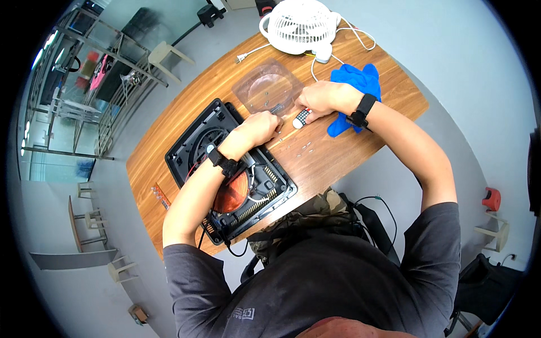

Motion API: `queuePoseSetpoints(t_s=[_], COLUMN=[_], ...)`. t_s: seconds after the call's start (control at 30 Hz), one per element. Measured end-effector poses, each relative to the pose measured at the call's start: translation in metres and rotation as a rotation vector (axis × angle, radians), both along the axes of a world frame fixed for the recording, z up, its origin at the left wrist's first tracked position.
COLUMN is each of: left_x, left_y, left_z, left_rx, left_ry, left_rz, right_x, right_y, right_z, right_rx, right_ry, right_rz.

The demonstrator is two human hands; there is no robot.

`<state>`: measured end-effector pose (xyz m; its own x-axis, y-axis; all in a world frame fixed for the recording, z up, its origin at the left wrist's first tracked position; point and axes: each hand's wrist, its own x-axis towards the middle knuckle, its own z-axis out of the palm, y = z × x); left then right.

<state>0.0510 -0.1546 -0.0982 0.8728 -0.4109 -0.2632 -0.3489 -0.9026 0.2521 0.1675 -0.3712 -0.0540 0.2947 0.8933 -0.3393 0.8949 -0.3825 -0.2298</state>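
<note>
My right hand grips a small white remote with dark buttons on the wooden table, beside a crumpled blue cloth. My left hand is curled near small loose screws, its fingertips close to the table; what they hold is too small to make out. Under my left wrist lies an opened black appliance housing with a round copper coil, wires and a black cover. A clear plastic sheet with small pieces on it lies just beyond my hands.
A white fan with its cord and plug stands at the table's back edge. An orange strip lies on the left. Metal racks and stools stand leftward; a red object sits by a stool at right.
</note>
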Motion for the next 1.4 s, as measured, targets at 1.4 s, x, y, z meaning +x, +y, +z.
queuePoseSetpoints(t_s=[1.4], left_x=[0.035], left_y=[0.033], left_z=[0.054], left_rx=[-0.253], left_ry=[-0.105], left_rz=[0.244], right_x=[0.021], right_y=[0.019], right_z=[-0.021], right_rx=[0.384], right_ry=[-0.173], right_rz=[0.244])
